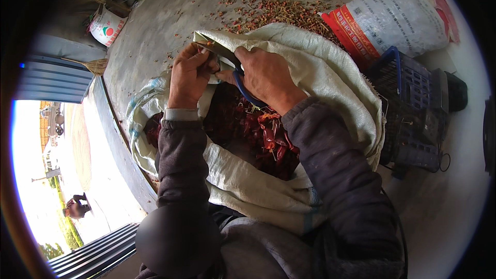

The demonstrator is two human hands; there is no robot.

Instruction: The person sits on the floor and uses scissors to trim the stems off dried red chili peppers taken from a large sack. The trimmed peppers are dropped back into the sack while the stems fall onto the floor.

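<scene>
My right hand (269, 75) grips a pair of scissors (223, 51) with dark metal blades and blue handles. The blades reach across to the fingertips of my left hand (189, 75). Those fingertips pinch a small dried chili pepper (200, 50), mostly hidden by the fingers, with an orange bit against the blades. Below both hands gapes a white woven sack (329, 69), its rim folded outward. Dark red dried chili peppers (271, 135) lie inside it, some with pale stems.
A smaller woven sack (137, 102) with peppers is at the left. Cut stems (286, 11) litter the concrete floor beyond. To the right are a blue plastic crate (414, 81) and a printed bag (399, 15). A broom (95, 66) lies by the doorway; a person (76, 207) is outside.
</scene>
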